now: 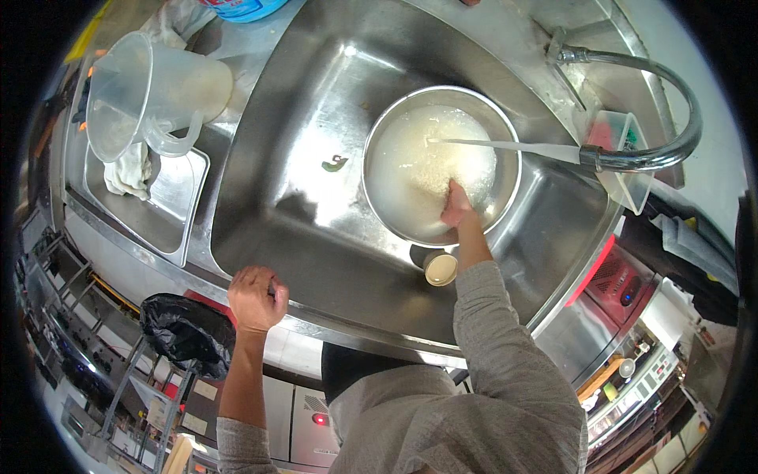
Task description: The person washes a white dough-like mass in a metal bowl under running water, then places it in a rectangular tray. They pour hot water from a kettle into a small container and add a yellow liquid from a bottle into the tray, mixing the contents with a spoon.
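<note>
A round metal bowl of cloudy water stands in a stainless steel sink, with pale grains that look like rice under the surface. Water runs into it from a curved chrome faucet. My right hand dips into the water among the grains; its fingers are partly hidden, so whether they hold any is unclear. My left hand is at the sink's front edge with curled fingers, away from the bowl, and nothing shows in it. A small round container sits just below the bowl.
On the left counter a translucent plastic pitcher lies beside a metal tray with a white cloth. A green scrap lies in the sink. A clear plastic bin is behind the faucet. A black-lined bin stands below left.
</note>
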### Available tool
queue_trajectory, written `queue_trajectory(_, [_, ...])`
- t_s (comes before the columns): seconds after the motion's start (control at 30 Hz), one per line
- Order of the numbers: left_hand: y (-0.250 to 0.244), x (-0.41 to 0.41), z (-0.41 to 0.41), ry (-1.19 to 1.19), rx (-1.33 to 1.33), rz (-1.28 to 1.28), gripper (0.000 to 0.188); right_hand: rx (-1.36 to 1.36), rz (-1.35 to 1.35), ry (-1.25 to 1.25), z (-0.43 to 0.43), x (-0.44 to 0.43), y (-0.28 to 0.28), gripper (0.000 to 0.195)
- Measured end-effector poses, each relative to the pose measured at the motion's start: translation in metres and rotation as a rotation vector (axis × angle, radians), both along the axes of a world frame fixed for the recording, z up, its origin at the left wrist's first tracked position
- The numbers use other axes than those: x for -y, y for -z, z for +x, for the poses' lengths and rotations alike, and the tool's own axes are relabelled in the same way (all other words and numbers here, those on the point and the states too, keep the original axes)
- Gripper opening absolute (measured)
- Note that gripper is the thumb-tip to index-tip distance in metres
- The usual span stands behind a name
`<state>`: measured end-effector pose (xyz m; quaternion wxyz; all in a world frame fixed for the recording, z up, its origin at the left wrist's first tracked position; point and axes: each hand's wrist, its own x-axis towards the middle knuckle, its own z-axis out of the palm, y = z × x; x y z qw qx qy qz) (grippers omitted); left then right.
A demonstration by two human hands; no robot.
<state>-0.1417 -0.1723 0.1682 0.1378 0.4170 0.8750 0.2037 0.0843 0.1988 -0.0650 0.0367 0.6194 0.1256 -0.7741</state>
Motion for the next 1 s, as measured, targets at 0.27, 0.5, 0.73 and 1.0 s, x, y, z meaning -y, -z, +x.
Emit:
queue_trajectory(0.27, [-0.003,-0.004,-0.004,0.007,0.004,-0.026,0.010,-0.257,0.277,0.306,-0.047,0.027,0.019,0.058])
queue_trajectory(0.5, [-0.002,-0.004,-0.001,-0.010,0.002,0.006,0.010,0.369,1.388,-0.906,-0.072,0.016,-0.034,0.035])
queue_trajectory(0.73, [0.000,-0.002,-0.003,-0.001,-0.013,0.006,0.010,0.011,1.911,-1.760,-0.090,0.065,-0.060,0.041])
queue_trajectory(1.0, [-0.001,-0.003,-0.003,-0.002,-0.004,-0.008,0.011,0.328,1.853,-2.025,-0.127,-0.036,-0.005,0.028])
